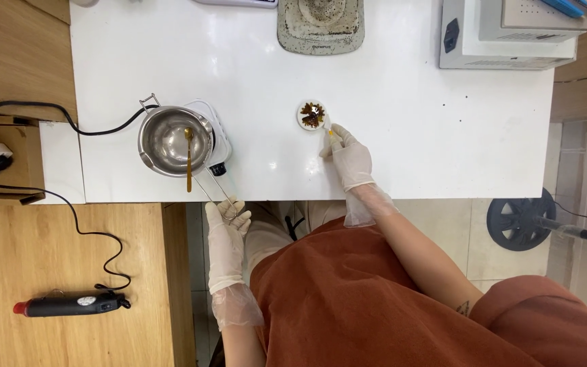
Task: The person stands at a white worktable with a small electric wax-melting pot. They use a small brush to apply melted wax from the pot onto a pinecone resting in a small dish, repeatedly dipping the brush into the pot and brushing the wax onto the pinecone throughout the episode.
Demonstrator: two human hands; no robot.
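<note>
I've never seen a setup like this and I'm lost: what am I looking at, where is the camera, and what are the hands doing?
There is one picture, taken from a camera worn on a person's head, looking straight down. No machine is at work here: you see a person's two gloved hands at a white table.

The left hand is at the table's near edge, at the end of the wire handle of a small metal pot. The pot sits on a small white heater, and a gold spoon rests in it.

The right hand holds a small tool with its tip at a little white dish of dark brown pieces.

A grey machine base and a white box-shaped device sit at the far edge. Lower left, a black and red heat tool lies on a wooden surface.
</note>
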